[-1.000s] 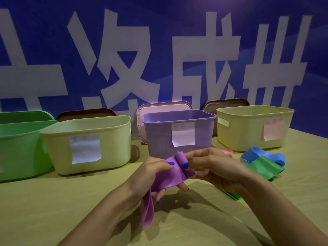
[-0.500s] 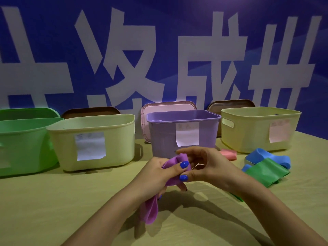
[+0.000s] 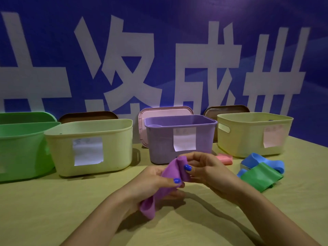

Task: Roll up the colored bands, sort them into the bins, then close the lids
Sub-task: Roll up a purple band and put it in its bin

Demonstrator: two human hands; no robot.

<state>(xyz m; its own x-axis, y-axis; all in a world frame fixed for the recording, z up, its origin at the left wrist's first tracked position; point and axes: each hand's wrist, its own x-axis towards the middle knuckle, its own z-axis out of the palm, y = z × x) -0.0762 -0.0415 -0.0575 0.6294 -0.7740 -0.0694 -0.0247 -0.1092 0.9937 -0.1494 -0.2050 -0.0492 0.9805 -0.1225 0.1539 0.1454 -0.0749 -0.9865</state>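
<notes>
Both my hands hold a purple band (image 3: 171,172) above the table, in front of the purple bin (image 3: 179,137). My right hand (image 3: 204,170) pinches the rolled upper end with thumb and fingers. My left hand (image 3: 156,181) grips the flat part below it, and the loose tail (image 3: 148,207) hangs under my left palm. A green band (image 3: 259,176), a blue band (image 3: 262,161) and a pink band (image 3: 224,158) lie on the table at the right.
Four open bins stand in a row: green (image 3: 23,150), pale yellow (image 3: 88,146), purple, and another pale yellow (image 3: 252,134). Lids lean behind them: brown (image 3: 88,116), pink (image 3: 165,111), brown (image 3: 227,109). A blue wall with white characters is behind.
The roll at the top of the purple band has grown and the hanging tail is shorter. Both hands stayed in front of the purple bin.
</notes>
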